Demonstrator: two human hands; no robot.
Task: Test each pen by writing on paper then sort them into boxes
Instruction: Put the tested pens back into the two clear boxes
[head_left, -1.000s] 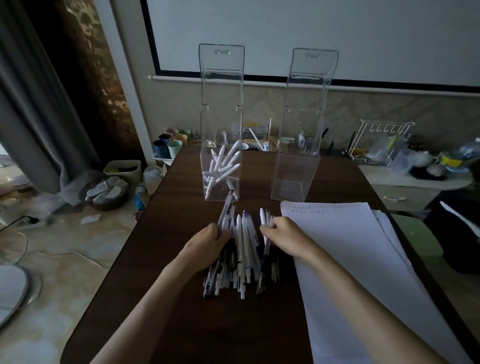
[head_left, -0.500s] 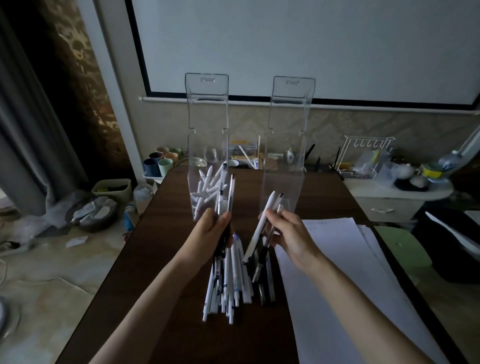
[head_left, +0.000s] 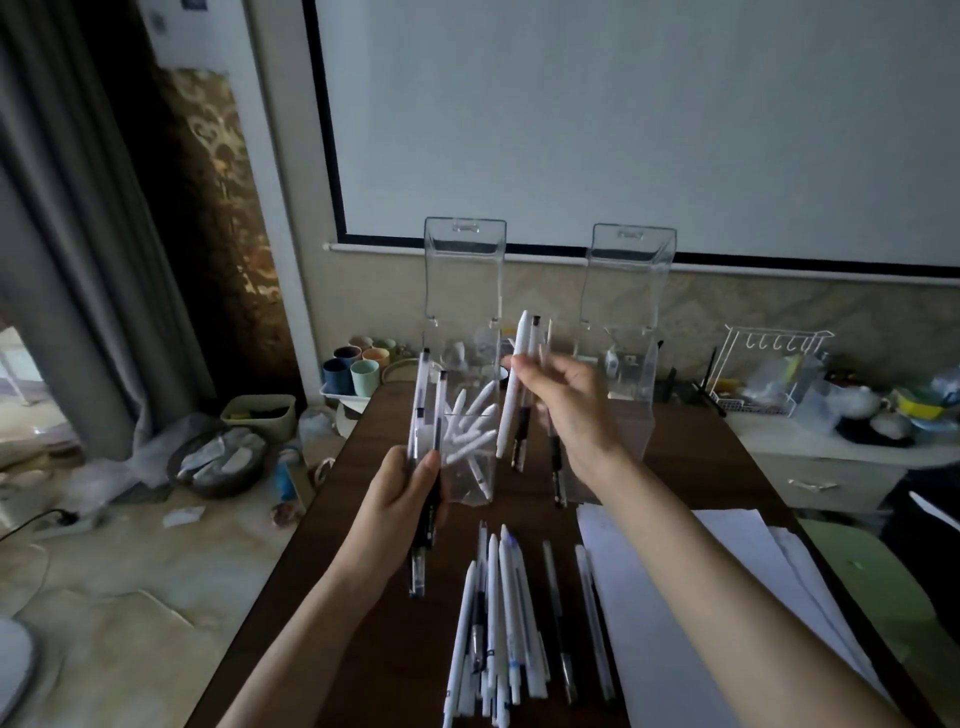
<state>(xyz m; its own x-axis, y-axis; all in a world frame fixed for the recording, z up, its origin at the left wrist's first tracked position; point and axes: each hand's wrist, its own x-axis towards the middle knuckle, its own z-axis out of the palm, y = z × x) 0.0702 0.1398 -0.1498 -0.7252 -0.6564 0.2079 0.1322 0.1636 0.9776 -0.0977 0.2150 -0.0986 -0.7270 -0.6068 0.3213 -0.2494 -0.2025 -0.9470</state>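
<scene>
Pens of white and clear plastic (head_left: 498, 623) remain piled toward the dark wooden surface's (head_left: 363, 649) front edge. Both bunches have risen clear: left hand (head_left: 410, 488) grips several, right hand (head_left: 566, 405) pinches others. Testing on white paper sheets (head_left: 675, 597) judged next.

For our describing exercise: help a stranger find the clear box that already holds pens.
Start at the dark wooden table. Two tall clear boxes stand at its far end. Take the left box, nearest the left hand: white pens lie inside, while the right box looks empty.
</scene>
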